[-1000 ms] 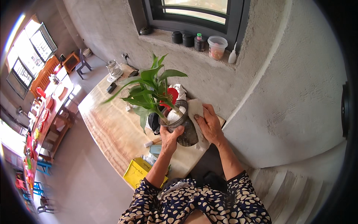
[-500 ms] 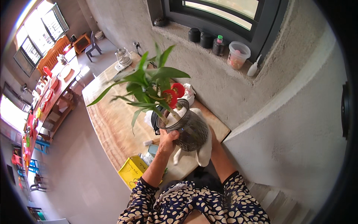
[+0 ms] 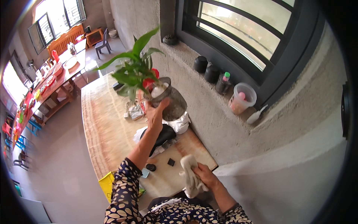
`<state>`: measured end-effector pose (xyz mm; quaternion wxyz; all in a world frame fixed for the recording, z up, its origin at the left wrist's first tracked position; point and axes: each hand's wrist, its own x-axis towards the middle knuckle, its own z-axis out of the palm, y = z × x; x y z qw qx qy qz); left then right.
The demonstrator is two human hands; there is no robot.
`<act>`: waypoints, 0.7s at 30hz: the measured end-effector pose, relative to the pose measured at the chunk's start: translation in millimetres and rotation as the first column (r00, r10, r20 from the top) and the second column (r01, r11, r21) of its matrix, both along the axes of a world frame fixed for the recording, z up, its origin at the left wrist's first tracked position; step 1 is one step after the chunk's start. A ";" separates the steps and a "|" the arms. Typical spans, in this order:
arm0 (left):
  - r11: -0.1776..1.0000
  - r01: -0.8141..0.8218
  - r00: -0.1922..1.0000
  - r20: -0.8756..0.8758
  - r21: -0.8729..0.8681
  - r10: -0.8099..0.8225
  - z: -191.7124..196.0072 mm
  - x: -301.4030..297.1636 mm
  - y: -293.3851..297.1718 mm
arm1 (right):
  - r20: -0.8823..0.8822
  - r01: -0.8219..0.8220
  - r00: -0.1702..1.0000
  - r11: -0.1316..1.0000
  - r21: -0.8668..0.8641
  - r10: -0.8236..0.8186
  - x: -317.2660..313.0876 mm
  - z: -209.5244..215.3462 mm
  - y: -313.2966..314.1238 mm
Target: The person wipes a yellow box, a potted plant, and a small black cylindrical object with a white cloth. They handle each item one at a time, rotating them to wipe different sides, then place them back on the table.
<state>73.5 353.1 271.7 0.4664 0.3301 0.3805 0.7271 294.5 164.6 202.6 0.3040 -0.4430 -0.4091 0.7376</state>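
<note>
My left hand (image 3: pixel 156 112) reaches out over the table and grips the near side of a clear glass vase (image 3: pixel 176 106) at its rim. Long green leaves (image 3: pixel 130 74) and a red flower (image 3: pixel 151 79) rise from the vase, which leans to the left; some white matter shows in its mouth. Close to my body, my right hand (image 3: pixel 205 174) is closed around a crumpled off-white cloth (image 3: pixel 191 177), held above the near right part of the table. Below the vase lie a white bundle (image 3: pixel 181 124) and a black item (image 3: pixel 164 135).
On the wooden table (image 3: pixel 100 123) are a tangle of cables (image 3: pixel 136 112), a round black lid (image 3: pixel 151 167), a small black square (image 3: pixel 171 162) and a yellow box (image 3: pixel 107 183). Black jars (image 3: pixel 200 64), a plastic tub (image 3: pixel 242 99) and a white squeeze bottle (image 3: pixel 256 115) line the window sill.
My left hand has carried the vase away from me toward the far side of the table. My right hand has left the vase and drawn back toward me with the cloth.
</note>
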 end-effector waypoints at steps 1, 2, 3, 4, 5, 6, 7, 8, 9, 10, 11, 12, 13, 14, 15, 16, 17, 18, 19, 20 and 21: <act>0.999 -0.007 1.000 -0.006 0.039 0.007 9.2 4.0 20.7 | 0.000 0.007 1.000 0.998 -0.057 -0.007 13.6 -5.7 -2.6; 0.998 -0.017 0.999 -0.045 0.062 0.020 21.1 5.6 37.2 | -0.013 0.002 1.000 0.998 -0.058 -0.002 24.8 -8.7 -2.7; 0.996 -0.020 0.996 -0.082 0.082 0.027 28.5 8.7 54.9 | -0.022 0.003 1.000 0.998 -0.061 -0.005 36.7 -13.7 -3.8; 0.996 -0.023 0.995 -0.094 0.088 0.031 31.7 13.2 76.4 | 0.026 -0.004 1.000 1.000 -0.005 0.004 50.9 -24.6 -3.7; 0.995 -0.032 0.993 -0.111 0.096 0.043 35.6 16.8 96.1 | 0.080 0.029 0.996 1.000 0.009 -0.030 57.4 -18.6 -2.6; 0.993 -0.053 0.993 -0.098 0.110 0.064 40.7 22.2 114.0 | 0.176 0.027 0.984 0.999 0.040 -0.034 64.4 -14.2 -1.6; 0.992 -0.025 0.993 -0.114 0.126 0.039 42.7 25.1 133.2 | 0.270 0.023 0.962 0.997 0.070 -0.042 72.0 -14.1 0.1; 0.987 -0.070 0.979 -0.178 0.146 0.096 40.5 27.1 156.9 | 0.337 0.015 0.940 0.996 0.086 -0.043 78.8 -19.3 1.1; 0.978 -0.114 0.955 -0.251 0.175 0.157 42.5 30.1 174.9 | 0.388 -0.010 0.921 0.993 0.117 -0.036 86.7 -26.9 0.8; 0.966 -0.142 0.936 -0.289 0.214 0.202 43.7 32.3 191.2 | 0.407 -0.038 0.913 0.990 0.133 -0.020 93.5 -30.9 2.3; 0.957 -0.164 0.915 -0.325 0.241 0.238 44.1 35.9 207.3 | 0.429 -0.059 0.903 0.989 0.136 -0.005 99.2 -33.0 3.8; 0.946 -0.182 0.893 -0.358 0.269 0.273 43.1 39.6 222.6 | 0.441 -0.062 0.897 0.991 0.119 0.003 105.5 -42.7 4.4; 0.950 -0.179 0.898 -0.353 0.256 0.264 38.6 42.2 239.0 | 0.484 -0.087 0.875 0.989 0.119 0.018 112.6 -49.1 4.5; 0.953 -0.177 0.902 -0.347 0.245 0.257 32.6 44.1 255.9 | 0.512 -0.103 0.859 0.983 0.154 0.010 116.6 -57.9 1.2; 0.953 -0.188 0.893 -0.364 0.237 0.266 30.4 46.7 264.3 | 0.536 -0.119 0.844 0.976 0.183 0.002 110.7 -51.2 7.3; 0.953 -0.199 0.883 -0.380 0.229 0.276 29.0 48.9 272.5 | 0.647 -0.217 0.762 0.953 0.209 0.031 107.5 -38.5 9.3; 0.953 -0.208 0.876 -0.391 0.221 0.282 28.1 52.2 280.7 | 0.667 -0.302 0.741 0.926 0.228 0.077 110.1 -47.6 8.3; 0.937 -0.253 0.843 -0.420 0.241 0.335 27.0 55.1 285.6 | 0.669 -0.322 0.734 0.927 0.194 0.115 105.1 -39.4 13.9; 0.918 -0.297 0.806 -0.448 0.262 0.388 26.1 56.1 290.0 | 0.670 -0.342 0.727 0.926 0.160 0.152 98.9 -27.1 16.4; 0.938 -0.271 0.816 -0.466 0.216 0.343 26.4 57.5 293.7 | 0.692 -0.358 0.706 0.919 0.165 0.151 97.3 -23.5 18.3; 0.935 -0.272 0.802 -0.483 0.227 0.351 26.1 59.8 296.5 | 0.719 -0.341 0.682 0.928 0.154 0.132 93.2 -20.2 20.0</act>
